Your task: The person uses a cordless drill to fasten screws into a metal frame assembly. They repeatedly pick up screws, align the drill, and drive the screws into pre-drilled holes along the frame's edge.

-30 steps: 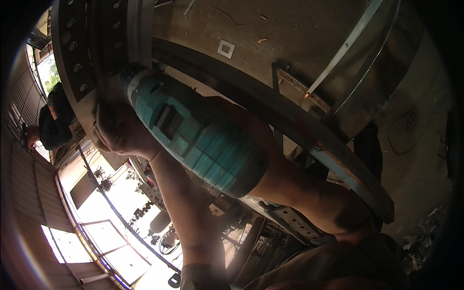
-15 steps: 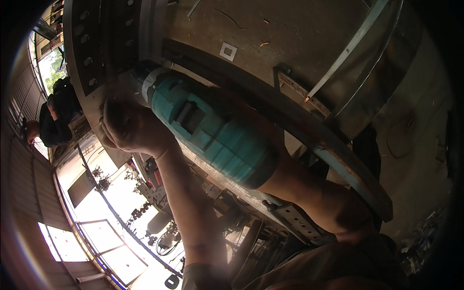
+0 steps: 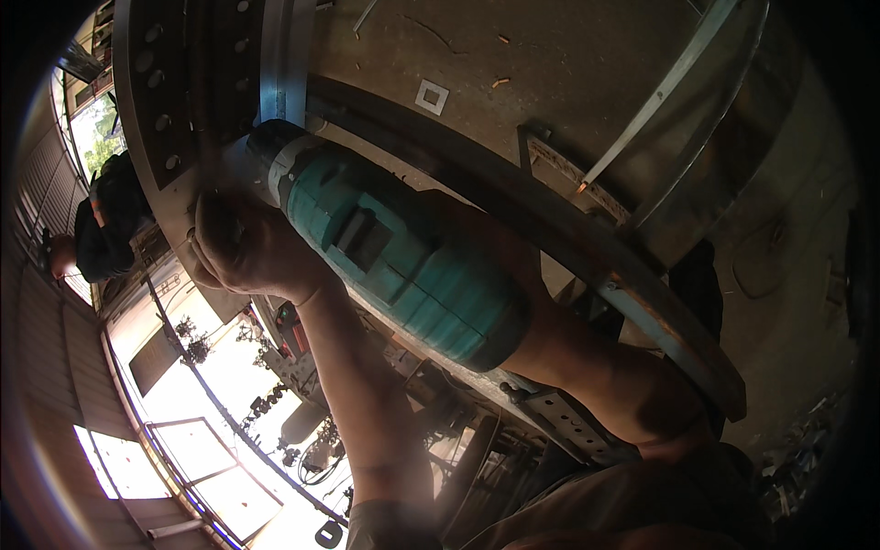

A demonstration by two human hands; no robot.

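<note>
A teal cordless drill [image 3: 394, 266] lies slantwise across the middle, its dark chuck end [image 3: 275, 142] pointing up and left against a metal beam with punched holes [image 3: 174, 101]. My right hand [image 3: 500, 234] is wrapped round the drill from its far side; the drill's body covers most of the fingers. Beside the chuck, my left hand [image 3: 247, 243] is closed, its fingers curled close to the beam. Shadow hides whatever lies between those fingers. The drill tip and the spot it meets are also out of sight.
A long curved metal bar [image 3: 550, 229] runs beside the drill. A small perforated bracket [image 3: 564, 422] lies near my right forearm. On the floor are a square plate with a hole [image 3: 432, 96] and scraps. Another person [image 3: 110, 220] is at the far left, near bright openings.
A bluish light now shines on the beam beside the chuck, where it was dark before. The drill's rear has shifted slightly down. Both hands keep nearly the same place.
</note>
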